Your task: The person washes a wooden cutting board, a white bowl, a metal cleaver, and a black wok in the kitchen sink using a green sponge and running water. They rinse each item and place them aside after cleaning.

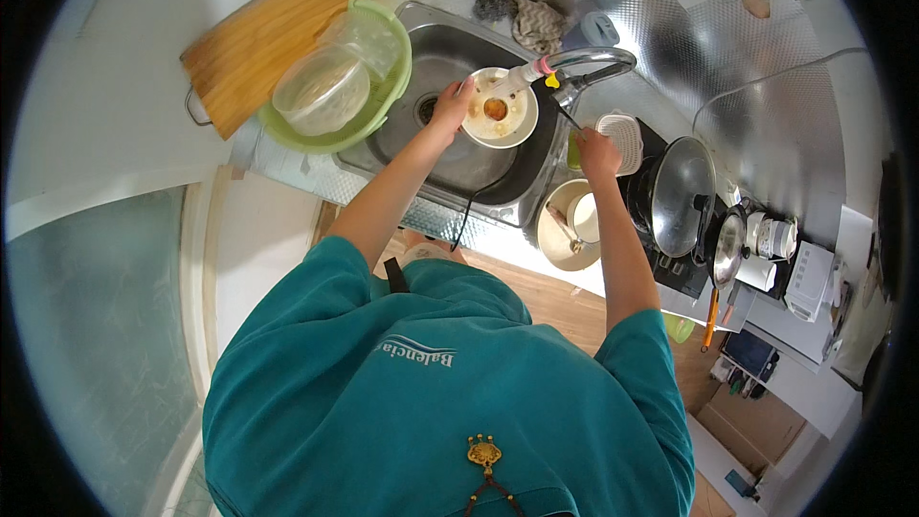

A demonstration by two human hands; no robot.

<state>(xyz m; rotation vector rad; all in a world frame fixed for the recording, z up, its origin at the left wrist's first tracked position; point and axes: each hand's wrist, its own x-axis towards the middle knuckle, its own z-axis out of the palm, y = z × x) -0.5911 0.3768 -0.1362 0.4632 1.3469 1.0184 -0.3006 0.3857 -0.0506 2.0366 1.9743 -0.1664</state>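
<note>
My left hand grips the left rim of a white bowl over the steel sink. Brownish residue and water show inside the bowl, right under the nozzle of the faucet. My right hand is closed around a thin dark utensil to the right of the sink; its exact kind cannot be told. Beside that hand lie a green sponge and a white perforated basket. Below it, a cream basin holds a white bowl and some utensils.
A green colander with clear plastic containers and a wooden cutting board stand at the left. Behind the sink lie a steel scrubber and a cloth. A lidded pan sits on the stove at the right.
</note>
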